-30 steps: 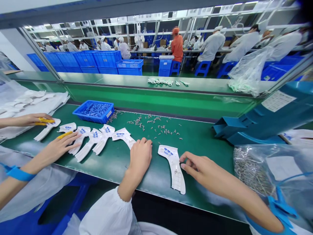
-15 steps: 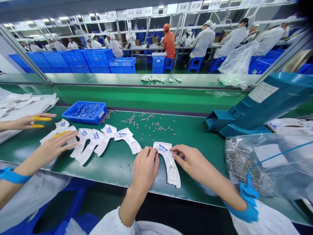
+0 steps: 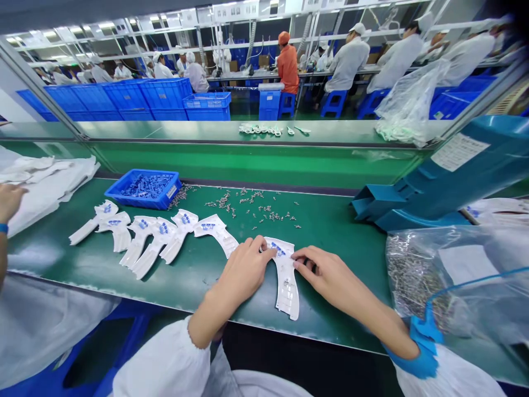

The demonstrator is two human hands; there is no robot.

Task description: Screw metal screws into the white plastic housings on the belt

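Observation:
A curved white plastic shell (image 3: pixel 286 292) lies on the green bench between my hands, with small blue pieces (image 3: pixel 278 249) across its wide upper end. My left hand (image 3: pixel 246 267) has its fingers closed at the shell's upper left edge, the fingertips over its rim. On the opposite edge, the bent thumb and fingers of my right hand (image 3: pixel 324 270) pinch the shell's side. Small metal bits sit in the shell's lower part, too small to make out. More white shells (image 3: pixel 159 242) with blue pieces lie in a row to the left, the nearest (image 3: pixel 217 231) close to my left hand.
A blue tray (image 3: pixel 119 196) of small blue parts stands at the back left. Loose metal parts (image 3: pixel 268 212) are scattered behind my hands. At right are a teal bin (image 3: pixel 450 176) and a clear bag (image 3: pixel 417 275) of metal parts. A co-worker's hand (image 3: pixel 10 201) is at far left.
My left hand has shifted slightly up, its fingers now over the shell's edge. The shell's lower end has swung a little left. The co-worker's hands have withdrawn from the row toward the left edge.

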